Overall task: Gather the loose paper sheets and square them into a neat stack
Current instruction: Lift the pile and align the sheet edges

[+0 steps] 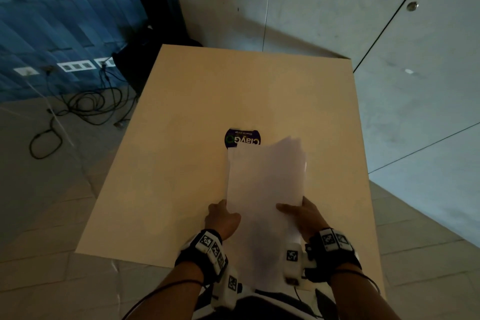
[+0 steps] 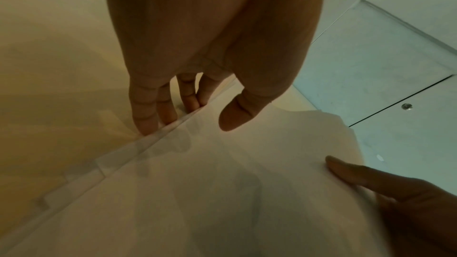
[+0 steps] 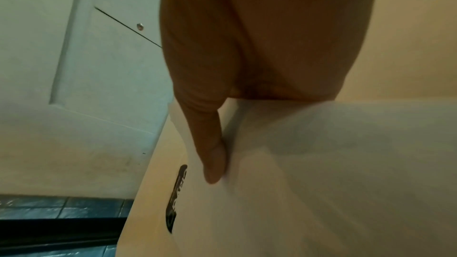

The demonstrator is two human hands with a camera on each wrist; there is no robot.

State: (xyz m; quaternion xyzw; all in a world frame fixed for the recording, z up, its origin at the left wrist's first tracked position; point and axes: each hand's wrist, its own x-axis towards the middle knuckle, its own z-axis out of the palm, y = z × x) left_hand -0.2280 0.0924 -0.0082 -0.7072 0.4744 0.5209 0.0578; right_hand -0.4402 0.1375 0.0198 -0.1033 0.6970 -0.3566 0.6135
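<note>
- Nearest my body, above the front edge of the pale beige rectangular table (image 1: pixel 181 112), both my hands hold the bundle of thin white paper sheets (image 1: pixel 265 179) by its near end.
- My left hand (image 1: pixel 222 218) takes the bundle's left long edge: the wrist view shows four fingers (image 2: pixel 146 108) laid fairly straight along that edge from behind and the thumb hovering over the front face, seemingly not pressed down. I read it as a loose brace, not a clamp.
- My right hand (image 1: pixel 305 218) takes the right long edge, its thumb lying flat across the front face; the other fingers are hidden behind the paper, so I cannot tell how tightly they curl.
- The sheets' long axis runs away from me, up from my fingers toward the far end of the table. The far end of the bundle is ragged, with corners stepping out of line on the right, and the left edge shows staggered layers in the wrist view.
- Both hands sit equally near, one on each long side, so the squaring I judge to be next turns on tapping one short end against the tabletop while the palms close in.
- Beyond the far end of the paper, a dark blue printed label reading ClayG (image 1: pixel 242 138) lies flat on the table, partly covered from my view.
- Farther off, black cables (image 1: pixel 85 104) trail on the floor to my left.
</note>
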